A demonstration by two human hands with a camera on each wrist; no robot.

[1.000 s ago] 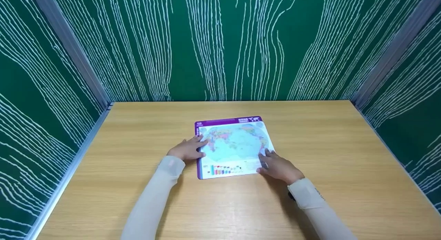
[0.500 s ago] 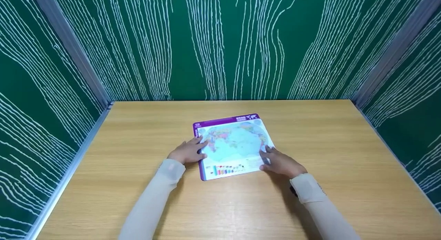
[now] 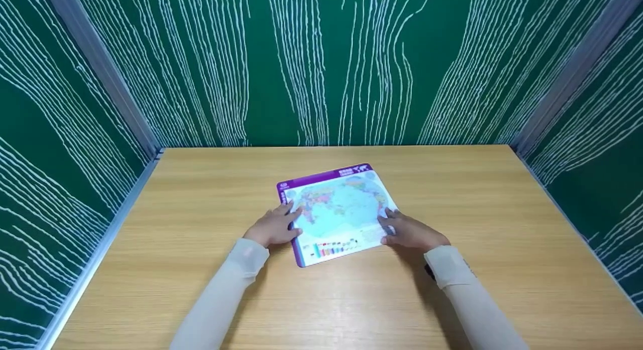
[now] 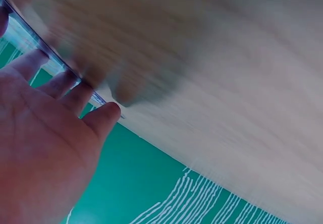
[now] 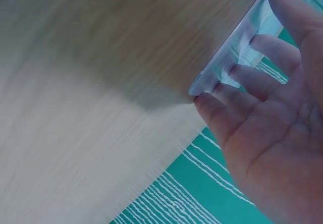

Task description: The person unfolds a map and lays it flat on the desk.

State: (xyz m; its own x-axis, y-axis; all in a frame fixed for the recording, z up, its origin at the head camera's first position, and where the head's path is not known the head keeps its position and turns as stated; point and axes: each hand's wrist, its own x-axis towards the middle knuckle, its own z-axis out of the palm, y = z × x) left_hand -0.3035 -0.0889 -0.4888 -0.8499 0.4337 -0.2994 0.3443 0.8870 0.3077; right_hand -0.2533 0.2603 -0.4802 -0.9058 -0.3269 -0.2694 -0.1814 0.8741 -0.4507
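A thin rectangular world map board (image 3: 346,207) with a purple border lies askew on the wooden table, its top edge rising to the right. My left hand (image 3: 271,227) touches its left edge, with spread fingertips over the printed face. At the right edge, my right hand (image 3: 416,233) rests its fingertips and thumb on the board. In the left wrist view, the fingers of the left hand (image 4: 45,133) meet the board's thin edge. Extended fingers of the right hand (image 5: 275,128) lie against the glossy board (image 5: 227,57) in the right wrist view.
The light wood table (image 3: 201,189) extends around the board on all sides. Green panels (image 3: 351,64) with white wavy lines stand behind and at both sides, joined by grey posts (image 3: 103,64).
The map board has turned anticlockwise on the table. My left hand has shifted slightly nearer to me, and my right hand slightly away and to the right.
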